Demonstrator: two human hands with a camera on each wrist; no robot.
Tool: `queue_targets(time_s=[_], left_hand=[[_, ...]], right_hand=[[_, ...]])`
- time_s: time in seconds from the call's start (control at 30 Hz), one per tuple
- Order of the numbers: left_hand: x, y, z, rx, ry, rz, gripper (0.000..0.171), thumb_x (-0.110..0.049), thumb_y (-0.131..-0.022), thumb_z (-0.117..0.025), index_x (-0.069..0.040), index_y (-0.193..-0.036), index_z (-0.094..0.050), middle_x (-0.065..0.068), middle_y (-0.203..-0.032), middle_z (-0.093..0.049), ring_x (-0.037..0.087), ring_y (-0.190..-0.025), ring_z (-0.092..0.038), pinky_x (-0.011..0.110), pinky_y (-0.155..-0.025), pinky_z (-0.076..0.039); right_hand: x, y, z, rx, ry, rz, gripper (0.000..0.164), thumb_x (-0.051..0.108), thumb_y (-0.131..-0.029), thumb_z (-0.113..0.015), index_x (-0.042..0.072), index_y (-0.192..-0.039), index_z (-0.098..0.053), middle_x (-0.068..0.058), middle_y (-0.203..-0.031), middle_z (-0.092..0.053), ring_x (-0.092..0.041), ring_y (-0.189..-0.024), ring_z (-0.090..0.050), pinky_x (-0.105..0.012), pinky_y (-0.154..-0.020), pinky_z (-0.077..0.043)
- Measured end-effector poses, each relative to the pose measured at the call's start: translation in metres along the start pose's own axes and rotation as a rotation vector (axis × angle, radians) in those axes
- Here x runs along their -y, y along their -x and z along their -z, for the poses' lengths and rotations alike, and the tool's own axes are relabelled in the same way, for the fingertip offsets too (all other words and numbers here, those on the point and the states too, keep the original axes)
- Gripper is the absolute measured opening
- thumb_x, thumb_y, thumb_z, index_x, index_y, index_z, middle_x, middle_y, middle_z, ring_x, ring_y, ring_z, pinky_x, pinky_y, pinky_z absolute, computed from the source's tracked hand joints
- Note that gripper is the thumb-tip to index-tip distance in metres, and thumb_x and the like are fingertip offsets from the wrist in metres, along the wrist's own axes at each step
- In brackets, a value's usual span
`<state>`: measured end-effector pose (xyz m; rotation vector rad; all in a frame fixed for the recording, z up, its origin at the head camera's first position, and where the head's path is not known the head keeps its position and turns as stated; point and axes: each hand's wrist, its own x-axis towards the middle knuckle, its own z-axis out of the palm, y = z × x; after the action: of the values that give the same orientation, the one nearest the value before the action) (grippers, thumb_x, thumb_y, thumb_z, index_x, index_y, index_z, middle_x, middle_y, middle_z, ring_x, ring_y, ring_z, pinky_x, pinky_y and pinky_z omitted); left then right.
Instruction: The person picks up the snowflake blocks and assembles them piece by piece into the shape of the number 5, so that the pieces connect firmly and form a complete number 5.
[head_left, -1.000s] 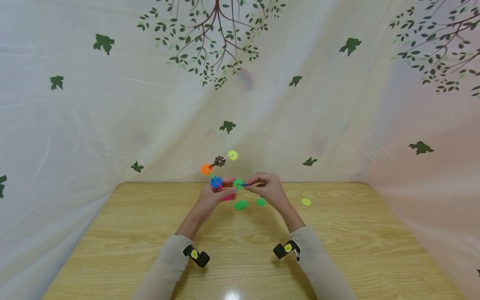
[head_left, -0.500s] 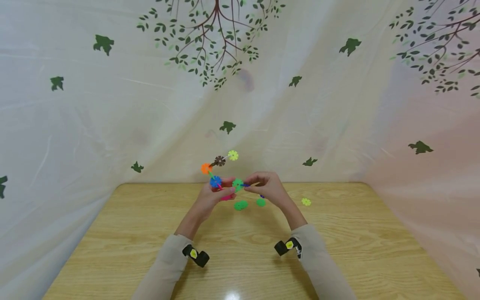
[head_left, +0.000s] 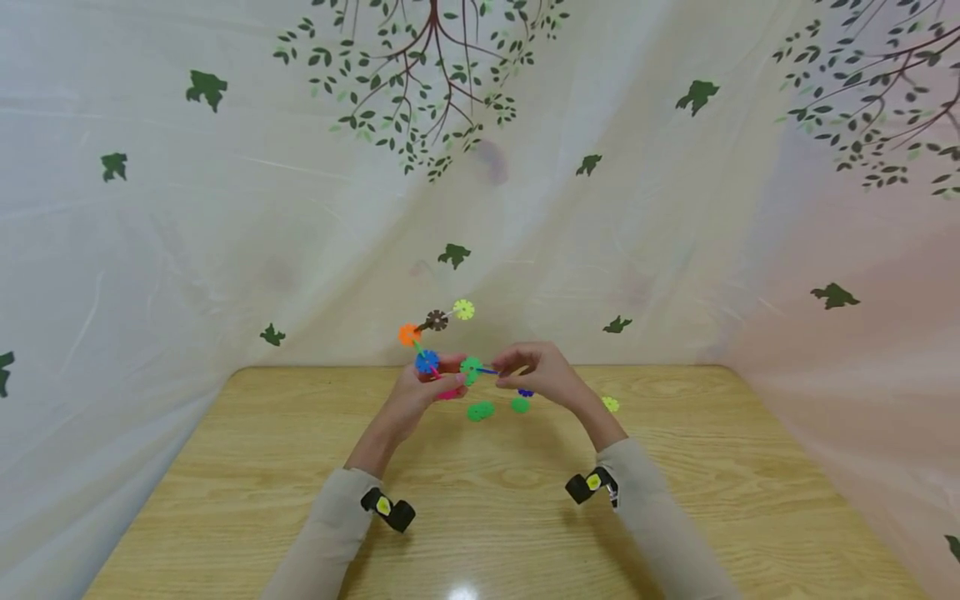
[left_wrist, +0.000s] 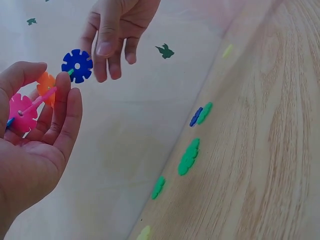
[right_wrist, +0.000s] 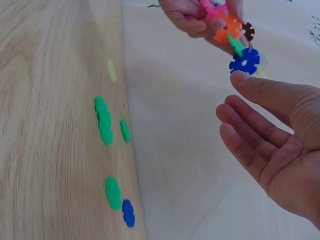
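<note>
My left hand [head_left: 405, 402] grips a curved chain of slotted plastic snowflake discs above the table. Yellow [head_left: 463, 310], brown [head_left: 437, 320], orange [head_left: 409, 335] and blue [head_left: 427, 361] discs form its far end; a pink disc [left_wrist: 19, 114] sits inside the palm. Toward the right, a green disc [head_left: 472, 367] leads to a dark blue disc [right_wrist: 251, 59] at the near end. My right hand [head_left: 551, 375] is beside that blue disc, its fingers spread away from the thumb. In the right wrist view, the thumb tip overlaps the disc's lower edge.
Loose green discs [head_left: 481, 411], another green disc [head_left: 520, 406] and a blue disc [head_left: 526, 392] lie near the wooden table's [head_left: 480, 533] back edge. A yellow disc [head_left: 611, 404] lies farther right, partly behind the right forearm. A printed curtain [head_left: 337, 250] hangs behind the table.
My right hand has drawn slightly right, and more of the end blue disc shows between it and the green disc. The left hand and the chain have shifted slightly left.
</note>
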<state>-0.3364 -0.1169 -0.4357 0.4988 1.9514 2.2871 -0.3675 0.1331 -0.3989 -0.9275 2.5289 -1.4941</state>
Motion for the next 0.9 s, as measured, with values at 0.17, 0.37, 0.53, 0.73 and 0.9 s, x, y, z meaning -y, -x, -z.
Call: queue_targets(time_s=[0.17,0.37,0.53,0.73,0.9], left_hand=[[-0.002,0.001,0.001,0.005,-0.011,-0.006,0.042,-0.008,-0.097,-0.068,0.006,-0.136,-0.06,0.021,-0.119,-0.068,0.016,-0.087,-0.072,0.03,-0.087,-0.061],[-0.004,0.001,0.002,0.01,-0.016,0.002,0.042,-0.008,-0.097,-0.068,0.005,-0.136,-0.06,0.027,-0.123,-0.064,0.013,-0.086,-0.071,0.029,-0.086,-0.061],[-0.002,0.0,0.003,0.016,-0.013,0.001,0.042,-0.007,-0.097,-0.067,0.006,-0.136,-0.059,0.025,-0.123,-0.064,0.013,-0.087,-0.071,0.029,-0.087,-0.061],[-0.001,0.0,0.004,0.021,-0.012,0.005,0.041,-0.006,-0.098,-0.066,0.006,-0.136,-0.059,0.032,-0.127,-0.06,0.013,-0.088,-0.071,0.03,-0.088,-0.061],[-0.001,0.0,0.005,0.019,-0.014,0.015,0.042,-0.004,-0.097,-0.066,0.007,-0.137,-0.058,0.026,-0.122,-0.064,0.013,-0.089,-0.072,0.029,-0.088,-0.061]], right_hand=[[-0.009,0.002,0.01,0.025,0.072,0.003,0.025,0.005,-0.087,-0.079,-0.001,-0.111,-0.074,-0.019,-0.106,-0.075,-0.021,-0.092,-0.072,-0.026,-0.076,-0.06],[-0.023,0.004,0.016,0.073,0.14,-0.039,0.022,0.002,-0.087,-0.079,-0.002,-0.108,-0.073,-0.022,-0.102,-0.074,-0.024,-0.09,-0.073,-0.027,-0.075,-0.061],[-0.041,0.004,0.017,0.129,0.173,-0.081,0.021,0.0,-0.087,-0.077,-0.007,-0.106,-0.071,-0.022,-0.099,-0.074,-0.023,-0.089,-0.071,-0.027,-0.078,-0.06],[-0.064,0.006,0.018,0.193,0.197,-0.086,0.024,-0.002,-0.085,-0.078,-0.01,-0.106,-0.07,-0.017,-0.091,-0.073,-0.013,-0.082,-0.065,-0.021,-0.075,-0.055],[-0.073,0.006,0.017,0.204,0.198,-0.11,0.027,-0.001,-0.083,-0.079,-0.009,-0.107,-0.071,-0.016,-0.09,-0.073,-0.011,-0.08,-0.063,-0.021,-0.073,-0.054]])
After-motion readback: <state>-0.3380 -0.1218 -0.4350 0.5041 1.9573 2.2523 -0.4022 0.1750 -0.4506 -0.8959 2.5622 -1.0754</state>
